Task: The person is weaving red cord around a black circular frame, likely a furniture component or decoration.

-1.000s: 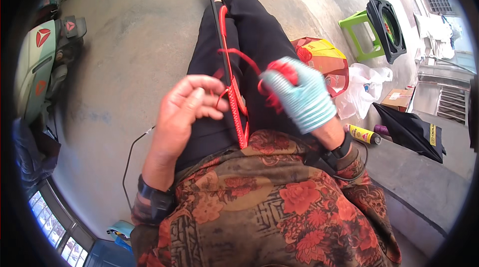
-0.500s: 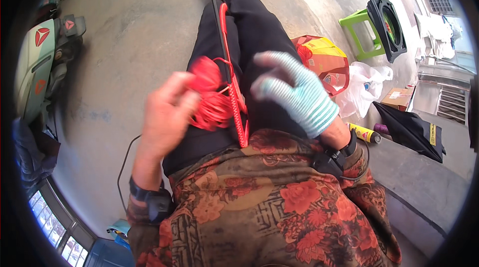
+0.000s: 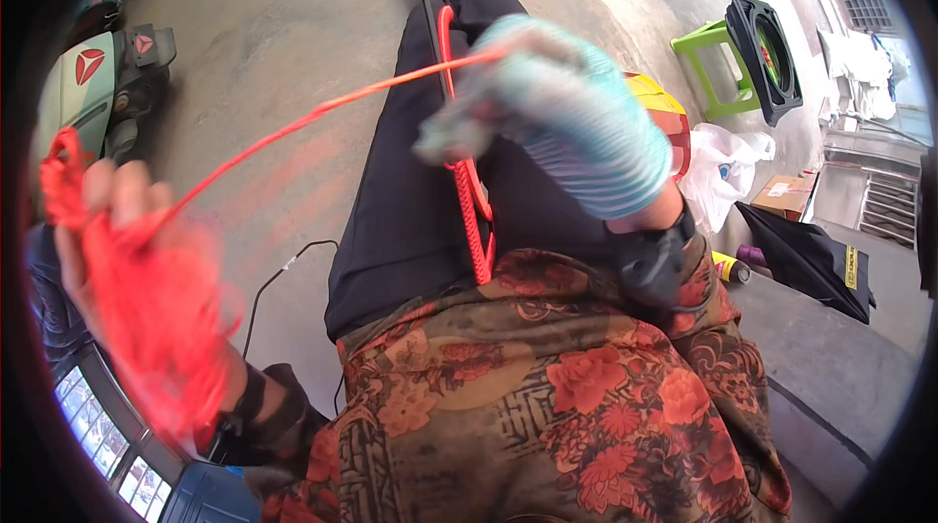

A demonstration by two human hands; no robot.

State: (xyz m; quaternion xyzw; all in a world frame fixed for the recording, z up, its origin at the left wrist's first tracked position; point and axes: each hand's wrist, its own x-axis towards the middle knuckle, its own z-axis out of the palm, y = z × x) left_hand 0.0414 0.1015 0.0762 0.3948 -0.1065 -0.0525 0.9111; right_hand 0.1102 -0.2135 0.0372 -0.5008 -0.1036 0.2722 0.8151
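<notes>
My left hand [image 3: 122,220] is out at the far left, fingers closed round a loose bundle of red cord [image 3: 171,327], blurred by motion. From there one taut strand [image 3: 322,110] rises to my right hand [image 3: 547,103], which wears a white and turquoise striped glove. Its fingers are smeared, but the strand ends at them. Below that hand, a long narrow black frame [image 3: 430,10] lies along my legs in black trousers. Red cord covers part of it, with a braided stretch [image 3: 472,230] near my waist; the right hand hides its middle.
Right of my legs are a red and yellow bag [image 3: 664,108], a white plastic bag [image 3: 723,166] and a green stool [image 3: 718,68] with a black frame-like piece against it. A cardboard box [image 3: 782,193] and a black folded item [image 3: 811,254] lie further right. A scooter [image 3: 83,83] stands left.
My left hand has swung out left with the cord bundle, drawing a strand taut. My right hand has moved left over the frame and now meets that strand.
</notes>
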